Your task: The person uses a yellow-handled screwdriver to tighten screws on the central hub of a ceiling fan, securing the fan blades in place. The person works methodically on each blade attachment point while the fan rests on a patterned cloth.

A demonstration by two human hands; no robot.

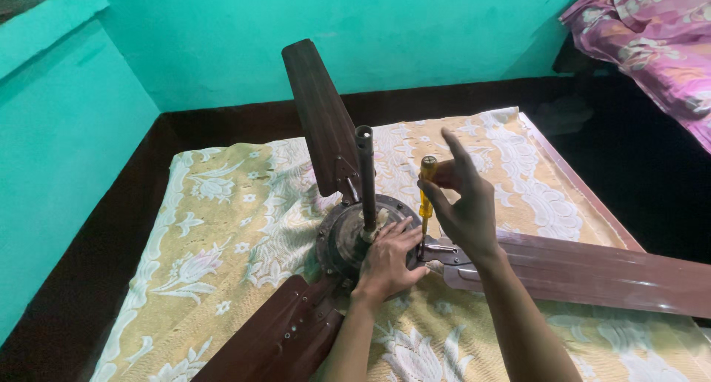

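Ceiling fan [355, 241], brown and dismounted, lies motor-side up near the middle of a yellow floral bedsheet [222, 226] spread on the floor. From the left: one blade [274, 337] runs toward the sheet's near edge, a second blade [318, 115] rises tilted toward the far edge, and a third blade [592, 267] reaches past the right edge. A grey down-rod [366, 178] stands upright from the round motor housing [342, 238].

The left hand [389, 260] lies flat on the housing beside the rod, fingers spread, pressing rather than gripping. The right hand [463, 204] is closed on the yellow handle of a screwdriver [426, 197], forefinger raised; the shaft stands near-vertical with its tip at the metal bracket [441, 249] joining the third blade to the housing.

Judged by appearance, the motor is heavy and rigid, dusty but not slippery. The blades look like thin stiff sheet, liable to bend if used as levers. The housing rim or the rod would offer the soundest hold; the blade tips the poorest.

The sheet is soft and gives the fan a cushioned, slightly yielding seat. It lies on a dark floor [96, 278] bounded by turquoise walls [222, 41]. A pink floral cloth [659, 34] occupies the upper right corner of the room.
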